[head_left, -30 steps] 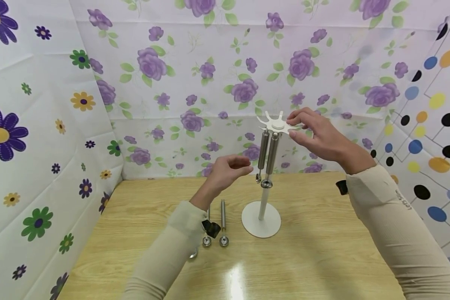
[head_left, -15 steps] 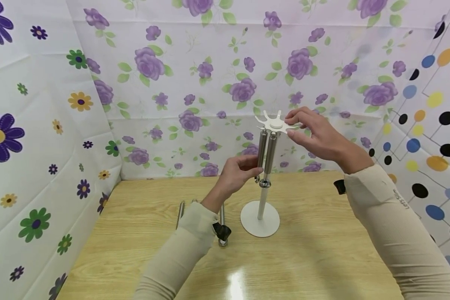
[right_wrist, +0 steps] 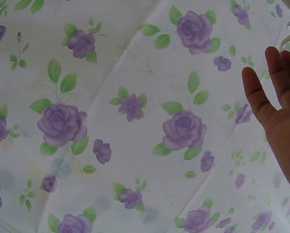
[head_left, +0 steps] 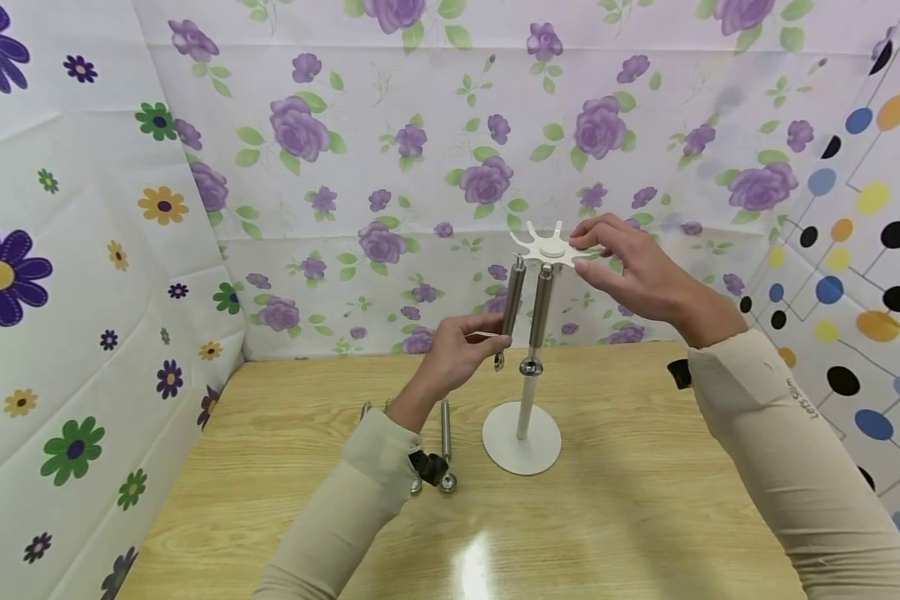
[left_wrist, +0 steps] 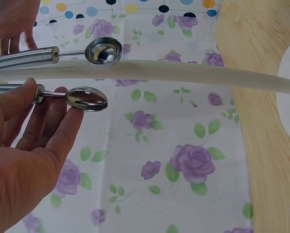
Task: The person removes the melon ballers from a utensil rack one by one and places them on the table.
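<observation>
My left hand (head_left: pixel 453 354) pinches a steel melon baller (head_left: pixel 513 292) near the lower end of its handle, with the handle's top just left of the hooked rack. In the left wrist view, thumb and fingers close around the base of its neck and its small bowl (left_wrist: pixel 86 99) faces outward. A second melon baller (head_left: pixel 541 308) hangs from the white display stand (head_left: pixel 527 408), bowl down against the pole. At the top, my right hand (head_left: pixel 637 271) holds the edge of the stand's white hooked rack (head_left: pixel 552 247) between thumb and fingers. The right wrist view catches only part of this grip.
Several more steel scoops lie on the wooden table (head_left: pixel 630 467); one melon baller (head_left: pixel 446 433) shows whole, the others partly behind my left forearm. The stand's round base (head_left: pixel 510 454) sits right of them. Floral sheets (head_left: pixel 390 125) wall in the back and sides.
My left hand has come right to the hanging melon baller, taken hold of it, and drawn it slightly left, apart from the other one. My right hand has stayed on the rack.
</observation>
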The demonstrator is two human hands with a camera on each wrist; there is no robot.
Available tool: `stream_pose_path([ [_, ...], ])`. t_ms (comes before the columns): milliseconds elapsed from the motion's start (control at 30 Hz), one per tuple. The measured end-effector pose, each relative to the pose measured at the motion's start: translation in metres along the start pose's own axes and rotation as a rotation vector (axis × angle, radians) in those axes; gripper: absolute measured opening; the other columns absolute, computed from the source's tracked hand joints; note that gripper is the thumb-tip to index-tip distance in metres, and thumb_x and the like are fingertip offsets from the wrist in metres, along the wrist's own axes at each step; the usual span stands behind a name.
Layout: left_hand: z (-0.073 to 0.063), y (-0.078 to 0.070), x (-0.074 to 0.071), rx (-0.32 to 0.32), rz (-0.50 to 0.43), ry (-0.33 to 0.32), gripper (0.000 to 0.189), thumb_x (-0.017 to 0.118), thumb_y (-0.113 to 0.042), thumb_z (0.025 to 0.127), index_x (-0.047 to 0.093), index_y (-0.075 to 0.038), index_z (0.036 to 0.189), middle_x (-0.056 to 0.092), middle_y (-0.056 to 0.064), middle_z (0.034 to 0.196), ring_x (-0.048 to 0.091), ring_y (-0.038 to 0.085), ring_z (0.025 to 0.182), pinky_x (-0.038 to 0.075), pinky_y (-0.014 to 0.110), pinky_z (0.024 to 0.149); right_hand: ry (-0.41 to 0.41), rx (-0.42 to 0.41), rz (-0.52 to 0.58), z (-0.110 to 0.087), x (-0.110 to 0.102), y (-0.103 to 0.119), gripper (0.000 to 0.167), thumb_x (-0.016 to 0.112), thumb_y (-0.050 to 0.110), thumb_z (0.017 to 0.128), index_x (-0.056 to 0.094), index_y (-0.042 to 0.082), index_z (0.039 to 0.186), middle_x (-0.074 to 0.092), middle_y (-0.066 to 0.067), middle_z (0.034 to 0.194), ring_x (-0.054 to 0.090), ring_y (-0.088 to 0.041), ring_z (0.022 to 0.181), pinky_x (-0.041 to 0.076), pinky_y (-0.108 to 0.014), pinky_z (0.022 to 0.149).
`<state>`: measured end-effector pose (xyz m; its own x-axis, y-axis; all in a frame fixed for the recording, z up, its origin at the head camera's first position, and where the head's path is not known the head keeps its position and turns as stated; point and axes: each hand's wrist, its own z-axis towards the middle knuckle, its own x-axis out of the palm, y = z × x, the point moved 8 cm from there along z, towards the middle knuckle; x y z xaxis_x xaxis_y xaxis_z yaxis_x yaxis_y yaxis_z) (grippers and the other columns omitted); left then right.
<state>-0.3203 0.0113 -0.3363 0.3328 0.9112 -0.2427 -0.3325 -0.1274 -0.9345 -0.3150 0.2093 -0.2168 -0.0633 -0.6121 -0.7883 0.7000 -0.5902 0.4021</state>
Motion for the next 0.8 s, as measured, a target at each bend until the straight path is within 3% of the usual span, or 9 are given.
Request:
stream_pose_path([
  [300, -0.008, 0.001, -0.013, -0.008, 0.018, -0.008, 0.038, 0.067, -0.008, 0.097, 0.062, 0.0, 0.134, 0.065, 0.016, 0.127, 0.066, 0.03, 0.11, 0.055, 0.042, 0.093, 0.007, 0.002, 0.004, 0.002, 0.003, 0.001, 0.035, 0.05, 0.025, 0.104, 0.058, -0.003, 0.123, 0.049, -0.018, 0.136, 0.047, -0.037, 0.122, 0.041, -0.057, 0.096],
  [500, -0.022, 0.024, -0.034, -0.069, 0.095, -0.031, 0.034, 0.068, -0.012, 0.096, 0.067, -0.005, 0.13, 0.068, 0.011, 0.122, 0.067, 0.027, 0.107, 0.057, 0.04, 0.089, 0.005, -0.006, 0.006, 0.0, 0.0, 0.005, 0.031, 0.052, 0.019, 0.104, 0.058, -0.005, 0.122, 0.048, -0.02, 0.136, 0.047, -0.038, 0.122, 0.041, -0.058, 0.096],
  [800, -0.05, 0.064, -0.064, -0.202, 0.107, -0.11, 0.037, 0.071, -0.01, 0.094, 0.066, -0.002, 0.13, 0.067, 0.014, 0.121, 0.067, 0.031, 0.107, 0.058, 0.04, 0.086, -0.011, 0.011, -0.014, 0.001, -0.001, 0.003, 0.032, 0.056, 0.023, 0.102, 0.059, -0.005, 0.119, 0.049, -0.017, 0.132, 0.048, -0.035, 0.117, 0.041, -0.055, 0.095],
])
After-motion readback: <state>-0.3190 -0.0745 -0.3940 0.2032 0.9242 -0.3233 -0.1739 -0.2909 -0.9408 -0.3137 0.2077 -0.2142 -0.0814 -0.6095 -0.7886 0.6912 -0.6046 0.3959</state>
